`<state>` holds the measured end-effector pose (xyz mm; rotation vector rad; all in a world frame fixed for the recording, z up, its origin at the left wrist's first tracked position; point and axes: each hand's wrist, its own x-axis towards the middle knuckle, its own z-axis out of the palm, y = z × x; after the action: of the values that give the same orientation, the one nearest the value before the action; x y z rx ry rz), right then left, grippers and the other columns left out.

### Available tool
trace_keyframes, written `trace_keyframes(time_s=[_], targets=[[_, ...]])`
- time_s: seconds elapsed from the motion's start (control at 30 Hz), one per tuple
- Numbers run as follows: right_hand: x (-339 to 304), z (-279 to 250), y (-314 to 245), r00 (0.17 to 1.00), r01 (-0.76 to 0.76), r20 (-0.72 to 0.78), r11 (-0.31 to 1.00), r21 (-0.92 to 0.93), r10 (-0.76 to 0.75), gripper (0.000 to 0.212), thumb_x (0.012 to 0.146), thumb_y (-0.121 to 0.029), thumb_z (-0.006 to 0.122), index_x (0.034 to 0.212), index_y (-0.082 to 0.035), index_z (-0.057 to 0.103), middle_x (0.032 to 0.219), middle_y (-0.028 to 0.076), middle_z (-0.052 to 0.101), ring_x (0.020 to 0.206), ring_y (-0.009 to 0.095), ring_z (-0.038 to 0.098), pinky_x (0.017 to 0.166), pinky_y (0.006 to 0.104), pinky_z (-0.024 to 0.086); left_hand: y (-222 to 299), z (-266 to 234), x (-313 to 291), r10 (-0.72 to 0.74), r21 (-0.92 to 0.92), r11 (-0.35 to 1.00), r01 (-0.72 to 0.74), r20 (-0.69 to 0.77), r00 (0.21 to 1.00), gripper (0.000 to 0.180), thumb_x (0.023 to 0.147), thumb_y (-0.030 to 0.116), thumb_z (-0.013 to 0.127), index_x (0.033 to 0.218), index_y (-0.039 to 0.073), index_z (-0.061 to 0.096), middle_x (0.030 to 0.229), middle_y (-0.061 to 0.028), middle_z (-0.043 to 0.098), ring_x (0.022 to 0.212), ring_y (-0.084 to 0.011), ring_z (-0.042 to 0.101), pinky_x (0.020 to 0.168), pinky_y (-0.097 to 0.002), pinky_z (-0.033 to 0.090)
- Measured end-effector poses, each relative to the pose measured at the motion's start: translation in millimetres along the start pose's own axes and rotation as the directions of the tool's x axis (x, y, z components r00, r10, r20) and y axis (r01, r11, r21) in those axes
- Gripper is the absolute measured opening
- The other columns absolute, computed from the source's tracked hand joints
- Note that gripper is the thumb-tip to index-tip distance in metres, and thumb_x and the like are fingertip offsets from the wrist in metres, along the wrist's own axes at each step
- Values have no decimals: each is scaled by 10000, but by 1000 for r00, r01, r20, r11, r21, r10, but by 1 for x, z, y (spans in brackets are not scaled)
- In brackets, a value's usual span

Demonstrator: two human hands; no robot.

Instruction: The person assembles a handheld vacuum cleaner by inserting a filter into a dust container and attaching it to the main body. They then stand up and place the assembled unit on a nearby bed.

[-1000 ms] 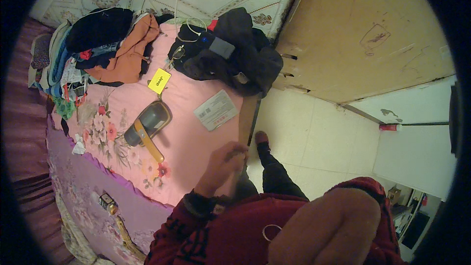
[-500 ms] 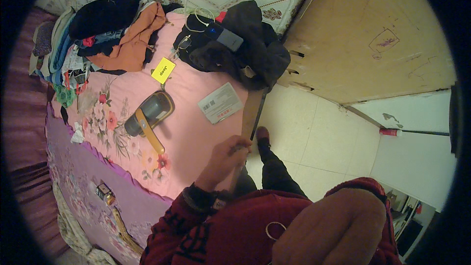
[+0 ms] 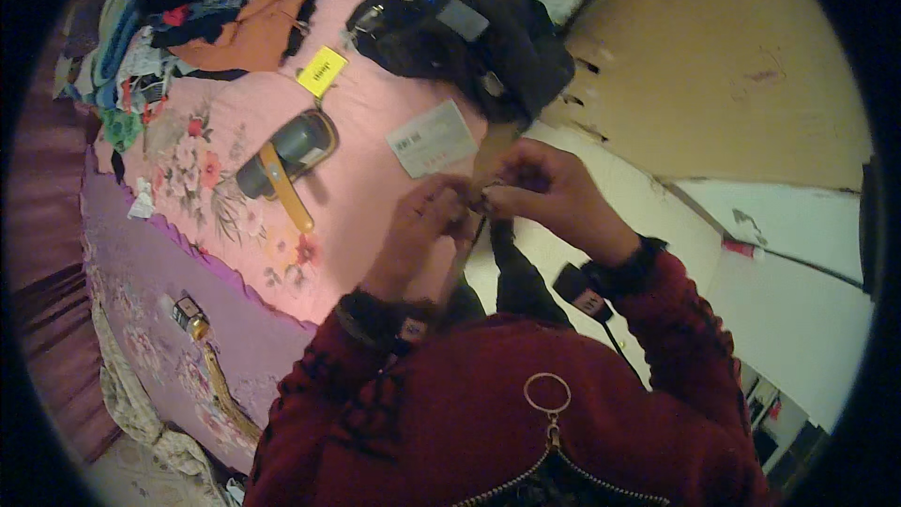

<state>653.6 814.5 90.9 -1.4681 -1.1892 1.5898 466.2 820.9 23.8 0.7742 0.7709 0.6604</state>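
Note:
My left hand point(image 3: 424, 225) is closed in a pinch above the front edge of the bed. My right hand point(image 3: 556, 190) meets it from the other side, thumb and fingers pressed together. Something small and dark seems to sit between the fingertips, too blurred to name. Just beyond the hands a flat white packet point(image 3: 433, 139) with printing lies on the pink floral sheet point(image 3: 361, 225). To its left rests a dark grey case point(image 3: 302, 152) with a mustard-yellow strap point(image 3: 289, 193). A yellow tag point(image 3: 321, 72) lies at the far end of that case.
Dark clothing point(image 3: 511, 38) is heaped at the bed's far right, with a phone point(image 3: 462, 19), a cable and eyeglasses point(image 3: 369, 19) on it. Piled clothes point(image 3: 211, 23) fill the far left. A small bottle-like item point(image 3: 192, 315) lies on the purple cover. A wooden panel point(image 3: 723, 66) stands right.
My right hand has come from close before the camera to meet my left hand at the fingertips. The view has shifted, so the bed's things appear higher.

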Motion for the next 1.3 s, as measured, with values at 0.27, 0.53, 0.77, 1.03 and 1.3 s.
trace_keyframes(time_s=[0.27, 0.53, 0.77, 1.03, 1.3], targets=[[6, 7, 63, 999, -48, 14, 977, 210, 46, 246, 802, -169, 681, 972, -21, 584, 841, 32, 631, 721, 83, 575, 647, 240, 483, -5, -2, 3, 153, -38, 988, -152, 40, 987, 467, 931, 383, 451, 1184, -8, 474, 981, -108, 587, 855, -175, 591, 657, -309, 522], [-7, 14, 86, 991, -121, -22, 960, 252, 131, 305, 854, -216, 616, 1088, -36, 542, 885, 44, 621, 766, 121, 582, 661, 252, 481, -18, 7, 13, 30, 493, 869, -46, 40, 999, 311, 840, 112, 561, 1131, 6, 534, 959, -96, 602, 768, -142, 603, 621, -247, 505], [-24, 7, 98, 962, -207, -49, 834, 512, 269, 393, 899, -279, 548, 1218, -80, 435, 1094, 58, 536, 951, 159, 543, 768, 322, 480, -16, 41, 20, 212, 682, 648, -340, 267, 940, 384, 805, 68, 545, 1184, 31, 505, 1049, -136, 580, 904, -204, 595, 742, -338, 490], [-30, -45, 126, 1000, -3, 11, 634, 773, -8, 354, 908, -318, 526, 1187, -112, 454, 1050, 35, 549, 963, 159, 553, 781, 327, 491, -14, 97, 48, 48, 752, 558, -352, 394, 918, 515, 781, 78, 583, 1256, 59, 387, 1041, -141, 540, 877, -218, 574, 744, -324, 475], [-57, -128, 138, 982, 132, -183, 552, 823, 38, 246, 917, -309, 506, 1044, -99, 525, 942, 26, 568, 836, 127, 545, 700, 279, 464, -34, 167, 108, -132, 662, 697, -275, 496, 858, 554, 821, 85, 568, 1323, 51, 336, 1144, -102, 529, 947, -186, 579, 765, -295, 490]])
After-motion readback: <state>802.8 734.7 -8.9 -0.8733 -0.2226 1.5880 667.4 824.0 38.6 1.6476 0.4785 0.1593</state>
